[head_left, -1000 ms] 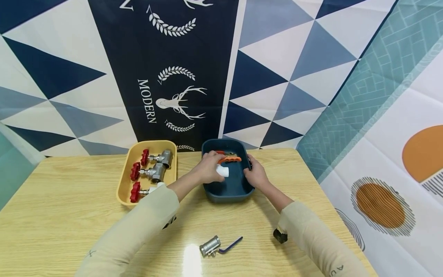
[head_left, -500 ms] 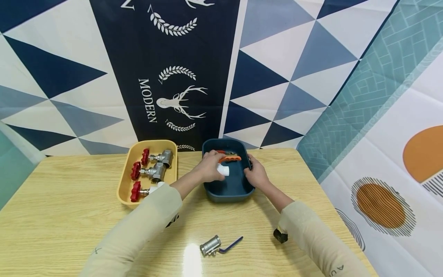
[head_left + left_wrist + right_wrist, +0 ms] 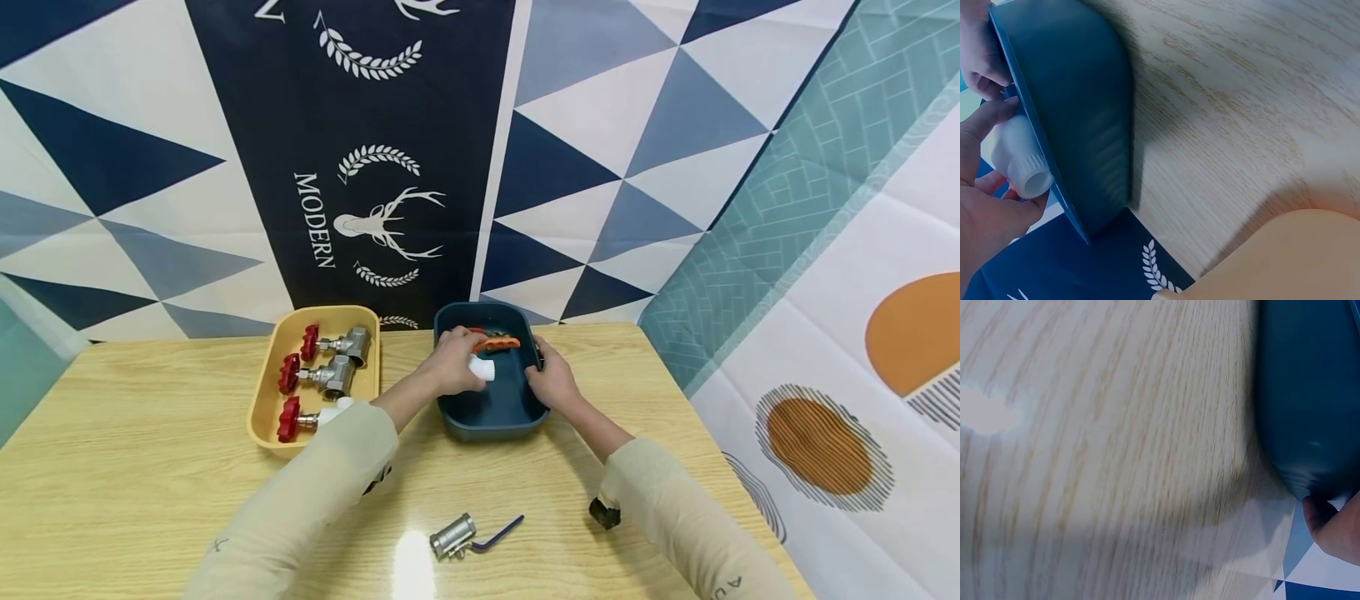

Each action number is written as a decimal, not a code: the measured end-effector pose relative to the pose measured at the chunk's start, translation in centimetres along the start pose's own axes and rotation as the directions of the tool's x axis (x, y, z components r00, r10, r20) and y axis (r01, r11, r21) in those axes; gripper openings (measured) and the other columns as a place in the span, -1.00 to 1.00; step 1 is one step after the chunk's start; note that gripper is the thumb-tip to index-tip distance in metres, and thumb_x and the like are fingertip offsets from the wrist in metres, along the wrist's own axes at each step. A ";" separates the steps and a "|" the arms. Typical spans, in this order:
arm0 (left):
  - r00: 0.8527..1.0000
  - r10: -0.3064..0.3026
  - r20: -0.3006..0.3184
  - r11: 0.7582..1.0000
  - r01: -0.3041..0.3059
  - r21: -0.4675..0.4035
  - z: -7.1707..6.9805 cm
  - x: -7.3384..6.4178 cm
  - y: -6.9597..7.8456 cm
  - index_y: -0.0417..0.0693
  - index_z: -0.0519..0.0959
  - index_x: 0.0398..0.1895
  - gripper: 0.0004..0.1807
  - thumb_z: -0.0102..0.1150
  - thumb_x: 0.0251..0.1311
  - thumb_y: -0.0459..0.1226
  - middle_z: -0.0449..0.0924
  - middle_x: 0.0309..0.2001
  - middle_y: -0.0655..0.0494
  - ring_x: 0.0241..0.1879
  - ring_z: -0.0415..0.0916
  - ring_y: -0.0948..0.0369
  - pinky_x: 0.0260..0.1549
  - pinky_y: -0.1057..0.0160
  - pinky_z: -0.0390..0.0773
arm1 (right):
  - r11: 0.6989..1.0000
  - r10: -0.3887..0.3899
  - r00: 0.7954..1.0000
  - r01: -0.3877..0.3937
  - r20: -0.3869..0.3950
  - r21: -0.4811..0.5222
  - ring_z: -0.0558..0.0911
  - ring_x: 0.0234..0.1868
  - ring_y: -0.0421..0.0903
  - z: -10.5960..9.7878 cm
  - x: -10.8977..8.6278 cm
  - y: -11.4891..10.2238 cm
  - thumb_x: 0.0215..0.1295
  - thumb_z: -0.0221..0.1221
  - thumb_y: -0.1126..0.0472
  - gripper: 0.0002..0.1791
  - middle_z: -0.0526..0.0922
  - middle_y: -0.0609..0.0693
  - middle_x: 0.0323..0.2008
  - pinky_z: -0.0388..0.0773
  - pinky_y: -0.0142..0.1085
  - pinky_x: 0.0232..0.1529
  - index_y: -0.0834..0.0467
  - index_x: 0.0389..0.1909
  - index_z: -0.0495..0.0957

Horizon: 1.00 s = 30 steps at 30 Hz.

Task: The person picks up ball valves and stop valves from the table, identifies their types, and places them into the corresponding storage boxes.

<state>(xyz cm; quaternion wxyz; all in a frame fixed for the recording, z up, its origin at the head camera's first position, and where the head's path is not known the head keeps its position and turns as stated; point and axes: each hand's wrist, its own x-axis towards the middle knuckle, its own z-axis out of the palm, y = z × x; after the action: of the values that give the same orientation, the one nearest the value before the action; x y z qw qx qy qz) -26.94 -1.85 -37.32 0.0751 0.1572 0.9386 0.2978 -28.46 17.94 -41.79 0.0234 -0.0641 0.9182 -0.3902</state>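
Note:
My left hand [image 3: 453, 367] reaches into the dark blue bin [image 3: 495, 433] and holds a white plastic pipe fitting [image 3: 482, 368]. In the left wrist view, the thumb and fingers lie around the fitting [image 3: 1016, 150], whose ribbed open end faces the camera beside the bin's rim. My right hand [image 3: 553, 377] grips the bin's right side at the rim. From the right wrist, only part of that hand [image 3: 1338, 531] shows against the bin wall [image 3: 1310, 381]. An orange scalloped handle [image 3: 501, 343] lies farther back in the bin, partly hidden by my left hand.
A yellow bin [image 3: 262, 429] at left holds several valves with red handwheels [image 3: 288, 372]; my left sleeve covers its near corner. Close to me on the wooden table lies a metal ball valve [image 3: 453, 536] with a blue lever. A patterned cloth wall stands behind the bins.

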 end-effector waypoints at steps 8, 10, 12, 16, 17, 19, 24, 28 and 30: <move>1.000 0.009 0.002 1.000 -0.009 0.009 0.3 0.4 -0.2 -0.07 0.32 0.31 -0.18 0.43 -0.10 -0.23 0.27 0.24 -0.08 0.16 0.19 0.02 0.12 0.08 0.42 | 1.000 0.003 1.000 -0.003 -0.007 0.001 0.54 -0.16 0.07 0.2 0.0 -0.1 0.26 -0.08 0.37 -0.34 0.41 0.31 0.17 0.54 -0.17 -0.23 0.23 0.41 0.05; 1.000 0.006 0.003 1.000 -0.006 0.008 0.4 0.5 -0.3 -0.07 0.31 0.32 -0.18 0.43 -0.10 -0.23 0.27 0.24 -0.09 0.16 0.18 0.02 0.14 0.07 0.41 | 1.000 0.005 1.000 -0.005 -0.009 0.004 0.54 -0.18 0.06 0.2 0.0 -0.1 0.26 -0.08 0.37 -0.34 0.42 0.30 0.17 0.53 -0.19 -0.24 0.22 0.41 0.06; 1.000 -0.004 0.007 1.000 0.004 0.001 0.5 0.6 -0.3 -0.07 0.31 0.32 -0.18 0.42 -0.09 -0.23 0.26 0.25 -0.09 0.17 0.17 0.02 0.15 0.06 0.41 | 1.000 0.005 1.000 -0.005 -0.005 0.010 0.54 -0.19 0.06 0.1 0.0 0.0 0.27 -0.09 0.37 -0.34 0.41 0.30 0.17 0.53 -0.20 -0.25 0.22 0.42 0.05; 1.000 -0.027 0.008 1.000 0.027 -0.006 0.7 0.8 -0.5 -0.06 0.30 0.33 -0.18 0.41 -0.08 -0.25 0.23 0.27 -0.08 0.18 0.16 0.03 0.15 0.06 0.41 | 0.999 -0.002 1.000 0.002 0.001 0.033 0.54 -0.18 0.08 0.1 0.0 0.1 0.27 -0.10 0.37 -0.34 0.41 0.32 0.16 0.52 -0.19 -0.26 0.21 0.42 0.05; 0.999 -0.031 0.007 0.999 0.031 -0.007 0.7 0.8 -0.6 -0.06 0.30 0.33 -0.18 0.41 -0.09 -0.26 0.23 0.27 -0.07 0.17 0.16 0.03 0.15 0.07 0.41 | 0.999 -0.006 1.000 0.006 -0.001 0.038 0.54 -0.18 0.08 0.1 -0.1 0.1 0.26 -0.10 0.37 -0.34 0.41 0.32 0.15 0.52 -0.19 -0.26 0.21 0.42 0.05; 0.999 -0.036 0.004 0.999 0.036 -0.011 0.7 0.8 -0.6 -0.06 0.29 0.33 -0.18 0.41 -0.08 -0.26 0.23 0.27 -0.07 0.17 0.16 0.04 0.14 0.07 0.42 | 0.999 -0.029 0.999 0.029 -0.015 0.040 0.54 -0.24 0.05 0.0 -0.2 0.1 0.24 -0.10 0.37 -0.34 0.43 0.34 0.11 0.51 -0.22 -0.31 0.23 0.41 0.08; 0.999 -0.032 0.006 0.999 0.032 -0.019 0.8 1.0 -0.6 -0.06 0.29 0.33 -0.18 0.41 -0.07 -0.25 0.23 0.26 -0.07 0.17 0.16 0.03 0.15 0.06 0.41 | 0.998 -0.036 0.999 0.036 -0.016 0.042 0.51 -0.36 -0.01 0.0 -0.2 0.1 0.22 -0.10 0.38 -0.33 0.44 0.35 0.09 0.50 -0.23 -0.35 0.23 0.40 0.09; 0.999 -0.032 0.015 0.999 0.032 -0.005 0.9 1.1 -0.5 -0.04 0.29 0.33 -0.19 0.40 -0.06 -0.23 0.22 0.28 -0.07 0.22 0.14 0.01 0.18 0.04 0.39 | 0.999 -0.006 1.000 0.006 0.001 0.033 0.51 -0.36 0.00 0.1 0.0 0.1 0.25 -0.10 0.39 -0.34 0.41 0.34 0.15 0.50 -0.23 -0.32 0.24 0.41 0.06; 0.999 -0.031 0.021 1.000 0.030 0.005 1.0 1.2 -0.4 -0.05 0.29 0.33 -0.19 0.40 -0.06 -0.22 0.22 0.29 -0.06 0.26 0.12 0.00 0.20 0.03 0.37 | 1.000 0.009 1.000 -0.009 0.001 0.022 0.51 -0.34 0.01 0.1 0.0 0.0 0.25 -0.09 0.39 -0.34 0.41 0.34 0.16 0.50 -0.23 -0.30 0.25 0.41 0.05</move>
<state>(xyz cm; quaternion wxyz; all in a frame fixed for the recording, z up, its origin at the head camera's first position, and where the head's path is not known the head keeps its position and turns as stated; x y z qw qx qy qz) -27.94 -1.25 -38.44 0.0892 0.1461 0.9407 0.2929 -28.43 17.87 -41.81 0.0264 -0.0599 0.9142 -0.3999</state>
